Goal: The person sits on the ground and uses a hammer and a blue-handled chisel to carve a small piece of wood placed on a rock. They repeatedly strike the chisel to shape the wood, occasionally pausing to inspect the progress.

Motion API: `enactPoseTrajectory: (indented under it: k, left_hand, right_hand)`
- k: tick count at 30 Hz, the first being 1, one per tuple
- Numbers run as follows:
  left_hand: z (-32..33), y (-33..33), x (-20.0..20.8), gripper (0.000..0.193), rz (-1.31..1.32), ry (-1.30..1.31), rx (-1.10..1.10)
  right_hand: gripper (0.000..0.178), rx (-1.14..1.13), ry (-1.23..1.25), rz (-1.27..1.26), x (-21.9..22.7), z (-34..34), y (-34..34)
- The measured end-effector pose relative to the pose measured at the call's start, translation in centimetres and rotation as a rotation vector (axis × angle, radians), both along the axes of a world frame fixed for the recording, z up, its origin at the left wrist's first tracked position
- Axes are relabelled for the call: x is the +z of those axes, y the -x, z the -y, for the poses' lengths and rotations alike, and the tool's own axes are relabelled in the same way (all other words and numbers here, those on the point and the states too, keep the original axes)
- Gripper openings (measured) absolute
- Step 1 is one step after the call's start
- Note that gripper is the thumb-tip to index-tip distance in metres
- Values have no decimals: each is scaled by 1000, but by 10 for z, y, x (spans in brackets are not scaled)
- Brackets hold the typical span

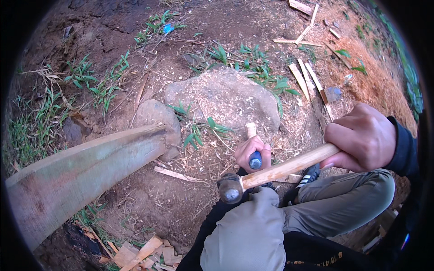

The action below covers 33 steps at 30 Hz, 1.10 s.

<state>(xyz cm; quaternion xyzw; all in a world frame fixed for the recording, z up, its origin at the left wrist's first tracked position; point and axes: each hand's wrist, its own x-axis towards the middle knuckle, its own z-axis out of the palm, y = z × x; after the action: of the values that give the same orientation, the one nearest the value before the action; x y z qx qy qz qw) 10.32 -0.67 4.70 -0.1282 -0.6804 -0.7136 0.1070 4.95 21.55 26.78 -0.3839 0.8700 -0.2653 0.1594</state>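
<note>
Your right hand (361,137) is closed around the wooden handle of one hammer (275,171). Its long axis runs from the upper right down to the lower left, and the metal head points toward your knee (253,226). Your left hand (254,153) grips one blue-handled tool (255,160), standing nearly upright over a small wooden piece (251,130) near the big stone (221,97). One long plank (86,174) lies at your left on the ground.
</note>
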Motion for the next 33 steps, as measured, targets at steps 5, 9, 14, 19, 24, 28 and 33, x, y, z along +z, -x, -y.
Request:
enactPoseTrajectory:
  k: [5, 9, 14, 19, 24, 28, 33]
  left_hand:
    - [-2, 0, -3, 23, 5, 11, -1]
    - [-2, -2, -12, 23, -46, 72, -70]
    - [2, 0, -8, 20, 75, -62, 24]
    - [-5, 7, -11, 19, -23, 24, 1]
    - [1, 4, -3, 22, -20, 70, -18]
    - [-4, 3, -19, 23, -43, 34, -80]
    - [2, 8, -21, 24, -26, -47, -73]
  right_hand:
    - [41, -28, -42, 3, -12, -9, -15]
    - [41, -50, -96, 0, -18, -13, -20]
    - [37, 19, -173, 11, -32, -6, -23]
    - [38, -47, -94, -58, -28, -9, -26]
    - [37, -55, -21, -108, -31, -6, -27]
    - [38, -57, -207, -6, -40, -7, -30]
    - [39, -95, -337, 99, -38, -3, -31]
